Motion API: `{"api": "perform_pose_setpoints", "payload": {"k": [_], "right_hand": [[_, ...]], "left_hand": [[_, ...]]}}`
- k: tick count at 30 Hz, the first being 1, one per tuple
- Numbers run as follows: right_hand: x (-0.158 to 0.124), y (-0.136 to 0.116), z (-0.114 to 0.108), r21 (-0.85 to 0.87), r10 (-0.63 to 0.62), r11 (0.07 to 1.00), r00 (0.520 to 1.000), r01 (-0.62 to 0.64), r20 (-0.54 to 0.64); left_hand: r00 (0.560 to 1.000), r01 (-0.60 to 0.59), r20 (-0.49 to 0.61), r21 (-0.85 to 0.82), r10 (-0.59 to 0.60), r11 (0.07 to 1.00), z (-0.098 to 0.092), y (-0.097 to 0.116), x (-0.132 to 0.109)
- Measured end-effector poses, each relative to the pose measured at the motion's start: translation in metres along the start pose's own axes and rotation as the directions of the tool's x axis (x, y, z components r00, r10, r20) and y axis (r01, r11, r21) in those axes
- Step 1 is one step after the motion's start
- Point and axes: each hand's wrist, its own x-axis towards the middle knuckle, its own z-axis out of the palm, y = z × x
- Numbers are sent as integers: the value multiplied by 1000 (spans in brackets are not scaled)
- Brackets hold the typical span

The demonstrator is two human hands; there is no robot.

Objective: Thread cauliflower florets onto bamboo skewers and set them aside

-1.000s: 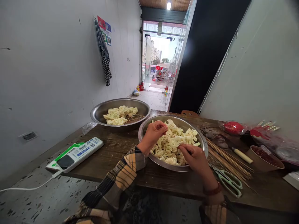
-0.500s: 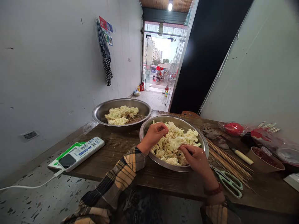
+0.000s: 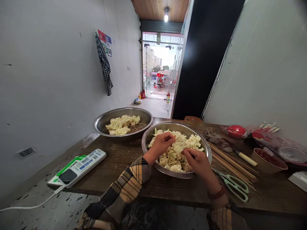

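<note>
My left hand point(image 3: 161, 147) is closed in a pinch above the near steel bowl point(image 3: 145, 150); a thin bamboo skewer shows faintly at its fingertips, mostly hidden. Between thumb and fingers, my right hand point(image 3: 198, 161) grips a pale cauliflower floret point(image 3: 179, 146) by its lower right end. The two hands are close together, with the floret between them. Below them the bowl is heaped with loose cauliflower pieces point(image 3: 174, 167). Farther left, a second steel bowl point(image 3: 98, 125) contains cauliflower point(image 3: 122, 124) on thin skewers, their bare ends pointing right.
Right of the near bowl lie bamboo skewers point(image 3: 232, 164), green-handled scissors point(image 3: 233, 185) and a knife with a pale handle point(image 3: 247, 158). A paper tub point(image 3: 268, 164) and plastic-wrapped items point(image 3: 236, 130) stand beyond. At left is a white device point(image 3: 83, 169) with a cable.
The whole view has shifted slightly as the head moved. My fingers have come a little closer together around the floret; both hands keep their pinch.
</note>
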Motion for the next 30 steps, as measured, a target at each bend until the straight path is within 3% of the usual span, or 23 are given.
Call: {"api": "perform_pose_setpoints", "payload": {"k": [7,13,17,20,30], "right_hand": [[0,-2,2,-7,27,1000,998,-27,-54],[-2,-2,2,-17,0,1000,998,-1,-67],[-2,0,1,-10,32,999,994,-33,-104],[-3,3,1,-1,49,999,994,-50,-95],[-5,1,2,-82,54,995,998,-52,17]], "left_hand": [[987,113,-101,-134,-127,985,-1,2,1],[962,273,83,-176,-262,946,12,2,5],[966,259,97,-311,-240,915,26,4,7],[974,222,47,-397,-222,891,30,2,3],[949,193,-121,-504,-290,842,28,-4,-5]]}}
